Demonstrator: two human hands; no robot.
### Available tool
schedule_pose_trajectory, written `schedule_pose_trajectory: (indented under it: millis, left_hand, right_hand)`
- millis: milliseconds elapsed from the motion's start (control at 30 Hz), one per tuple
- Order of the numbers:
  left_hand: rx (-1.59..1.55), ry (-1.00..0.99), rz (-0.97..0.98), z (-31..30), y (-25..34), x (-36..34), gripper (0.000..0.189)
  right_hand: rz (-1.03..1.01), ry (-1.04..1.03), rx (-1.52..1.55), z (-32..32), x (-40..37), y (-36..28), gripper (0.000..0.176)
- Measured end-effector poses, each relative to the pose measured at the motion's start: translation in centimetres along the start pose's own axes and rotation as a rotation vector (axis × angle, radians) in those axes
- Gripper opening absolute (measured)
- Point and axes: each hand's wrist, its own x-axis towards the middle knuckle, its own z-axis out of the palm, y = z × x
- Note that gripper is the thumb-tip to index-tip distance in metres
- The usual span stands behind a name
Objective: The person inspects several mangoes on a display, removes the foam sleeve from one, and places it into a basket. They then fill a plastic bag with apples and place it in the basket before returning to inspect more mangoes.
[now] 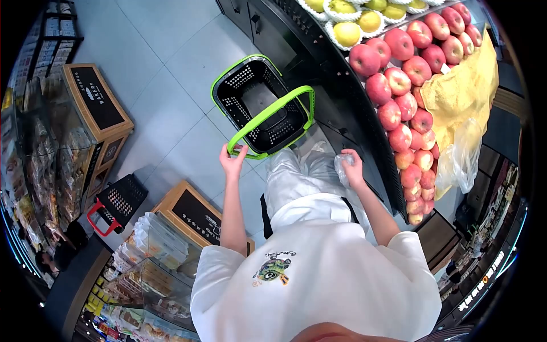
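Note:
My left hand is closed on the bright green handle of a black shopping basket, near where handle and rim meet. The basket hangs tilted in front of my legs, and nothing shows inside it. In my right hand is a crumpled clear plastic bag, held beside my right thigh. That hand is close to the black edge of the fruit stand. Red apples are piled on the stand, to the right of this hand and above it in view.
Yellow-green fruit in white foam nets lies beyond the apples. A yellow cloth and a loose clear bag lie beside them. To the left stand bakery shelves, a black basket with a red handle and a wooden-framed counter.

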Motion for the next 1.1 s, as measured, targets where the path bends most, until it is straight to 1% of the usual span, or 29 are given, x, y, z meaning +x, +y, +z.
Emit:
schedule_pose_trajectory:
  millis: [33,67,100,133,200,233,267,300,367,400,433,500,567,633,700,733,767,800,833,900,933,967,1033,1100]
  left_hand:
    - [0.0,-0.005,0.02,-0.7,2.3,-0.9,0.032]
    - [0.069,-0.137,-0.001,-0.9,4.5,-1.4,0.032]
    - [0.138,-0.279,-0.018,-0.6,6.5,-1.8,0.033]
    - [0.127,-0.311,0.015,-0.4,8.9,-2.5,0.033]
    - [0.334,-0.647,-0.02,0.7,12.8,-3.1,0.034]
    - [0.339,-0.68,0.016,1.6,13.7,-3.3,0.034]
    - [0.362,-0.854,-0.114,2.5,14.6,-3.4,0.038]
    - [0.394,-1.019,-0.249,3.4,15.4,-3.5,0.043]
    - [0.374,-1.076,-0.372,6.5,17.0,-5.2,0.053]
    - [0.425,-1.142,-0.368,8.3,16.4,-5.9,0.057]
    - [0.432,-1.141,-0.253,9.9,15.7,-7.0,0.046]
    - [0.367,-1.118,-0.259,13.5,16.0,-8.7,0.038]
    - [0.358,-1.145,-0.312,15.5,17.0,-8.9,0.036]
    - [0.429,-1.137,-0.286,16.2,16.9,-7.6,0.038]
    - [0.483,-0.968,-0.295,15.8,16.9,-6.4,0.041]
    - [0.487,-0.95,-0.258,15.2,17.2,-5.7,0.042]
    - [0.485,-0.917,-0.266,14.4,17.5,-5.0,0.044]
    - [0.519,-0.852,-0.138,13.8,17.5,-4.2,0.046]
    - [0.554,-0.786,-0.02,12.9,16.9,-3.5,0.047]
    - [0.646,-0.753,0.046,11.8,15.9,-0.9,0.05]
    - [0.691,-0.749,0.088,11.6,16.4,0.0,0.05]
    - [0.746,-0.747,0.078,11.6,17.3,0.6,0.051]
    - [0.843,-0.766,0.118,11.9,18.9,1.7,0.053]
    - [0.871,-0.742,0.124,12.6,20.0,2.4,0.053]
  right_hand:
    - [-0.025,0.01,0.042,0.0,-0.6,-0.9,0.037]
    - [-0.097,0.026,0.037,-0.2,-0.5,-0.8,0.036]
    - [-0.085,0.024,0.065,-0.4,-0.4,-0.8,0.037]
    - [-0.132,0.023,0.083,-0.8,-1.0,-1.7,0.036]
    - [-0.211,0.035,0.14,-1.2,-2.6,-5.2,0.036]
    - [-0.24,0.03,0.182,-1.3,-3.6,-7.1,0.035]
    - [-0.244,0.017,0.193,-1.7,-3.9,-7.7,0.036]
    - [-0.26,0.052,0.218,-2.1,-4.3,-8.7,0.036]
    - [-0.342,0.049,0.185,-3.1,-5.5,-11.1,0.035]
    - [-0.366,0.068,0.173,-3.7,-5.6,-11.8,0.034]
    - [-0.388,0.099,0.194,-4.2,-5.5,-12.6,0.034]
    - [-0.466,0.149,0.141,-5.3,-5.7,-13.8,0.034]
    - [-0.493,0.176,0.149,-6.4,-5.3,-14.4,0.035]
    - [-0.523,0.148,0.201,-7.6,-5.0,-15.2,0.035]
    - [-0.594,0.227,0.208,-9.3,-4.2,-16.0,0.03]
    - [-0.595,0.232,0.264,-10.2,-3.3,-15.9,0.03]
    - [-0.6,0.234,0.32,-11.0,-2.1,-15.8,0.029]
    - [-0.64,0.216,0.35,-11.8,-1.5,-16.6,0.03]
    - [-0.627,0.188,0.384,-12.7,-1.3,-17.4,0.03]
    - [-0.632,0.149,0.375,-14.0,-0.3,-17.9,0.031]
    - [-0.622,0.124,0.416,-14.1,0.4,-17.8,0.033]
    - [-0.621,0.094,0.419,-13.8,0.6,-17.9,0.033]
    - [-0.572,0.117,0.563,-13.4,0.7,-19.2,0.033]
    - [-0.583,0.08,0.582,-12.7,0.9,-19.9,0.033]
